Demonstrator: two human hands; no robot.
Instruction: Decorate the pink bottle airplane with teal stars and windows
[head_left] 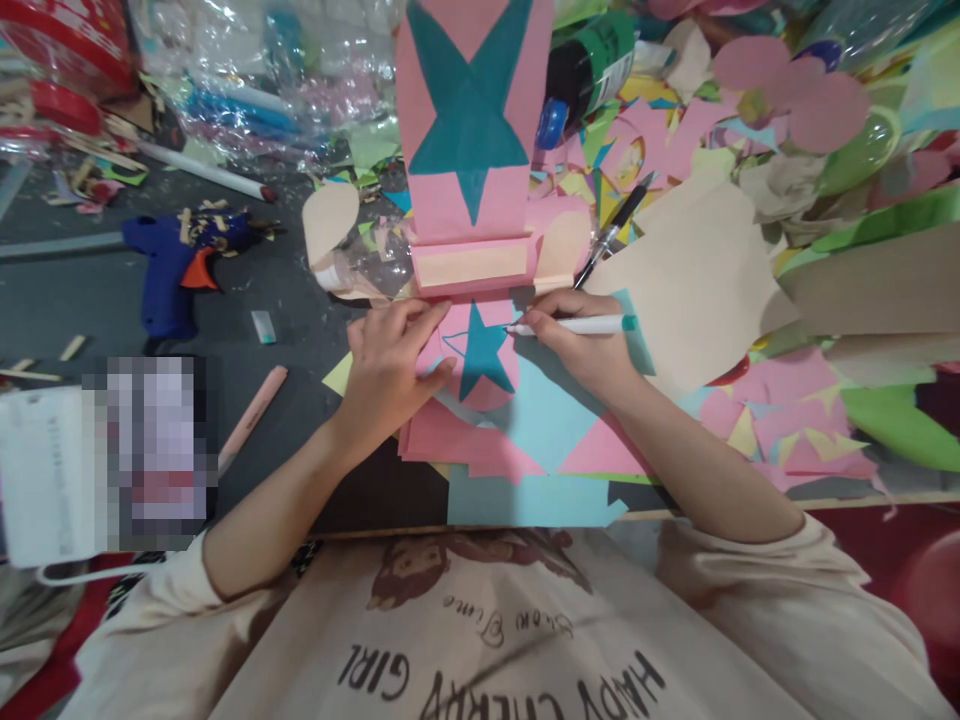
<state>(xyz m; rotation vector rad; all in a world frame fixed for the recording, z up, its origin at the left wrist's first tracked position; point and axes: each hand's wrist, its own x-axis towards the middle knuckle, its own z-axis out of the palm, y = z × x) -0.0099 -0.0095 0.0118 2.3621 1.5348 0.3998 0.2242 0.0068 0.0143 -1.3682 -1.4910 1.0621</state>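
My right hand (574, 335) is closed round a white felt-tip marker (592, 325) with a teal end, its tip at the right arm of a small teal star (484, 350). That star is mostly coloured in; its left arm is only an outline on the pink paper (495, 392). My left hand (397, 355) lies with fingers spread on the left edge of the pink paper. Above, a larger teal star (472, 110) fills a pink panel, with a cream strip (472, 266) below it. Pink and light-blue sheets (559, 400) lie under the work.
A blue glue gun (165, 265) and a peach marker (255, 415) lie at the left. A black pen (619, 225), a dark bottle (589, 75) and a big cream paper piece (686, 285) are at the right among paper scraps. Clear plastic wrap (247, 60) covers the back left.
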